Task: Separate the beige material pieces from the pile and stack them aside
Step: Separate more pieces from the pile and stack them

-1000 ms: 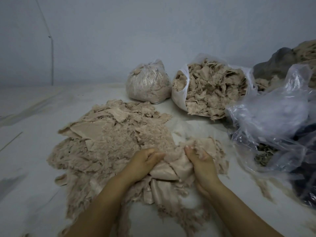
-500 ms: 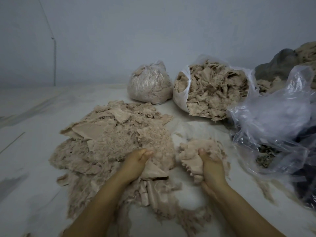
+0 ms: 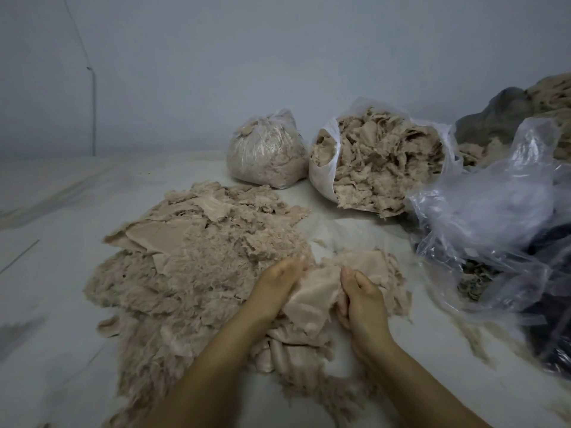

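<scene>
- The left hand (image 3: 279, 284) lies with its fingers curled into the right edge of the big pile (image 3: 197, 267), gripping the near edge of a smooth beige piece (image 3: 312, 299).
- The right hand (image 3: 360, 299) has its fingers bent round the other side of that same piece, knuckles up, thumb side toward the left hand.
- The piece hangs between the two hands, creased, its long axis running from the near left up toward the far right; its smooth face is turned up.
- Half a second ago the right hand held a bunched wad well apart from the left hand, out to the right; now the two hands are close together on one piece, and the wad lies flatter on the small stack (image 3: 375, 267) just behind the right hand.
- The left hand has shifted a little toward the right since then.
- The big pile lies on the white floor (image 3: 52, 304), left of centre, fluffy side up in most places, with a few smooth flat pieces at its far left.
- Counted: two hands, one big pile, one small stack to its right.
- Near the wall stand two bags of beige material: a closed bag (image 3: 265, 152) and an open bag (image 3: 380, 162) beside it.
- One crumpled clear plastic bag (image 3: 494, 211) lies at the floor's right edge.
</scene>
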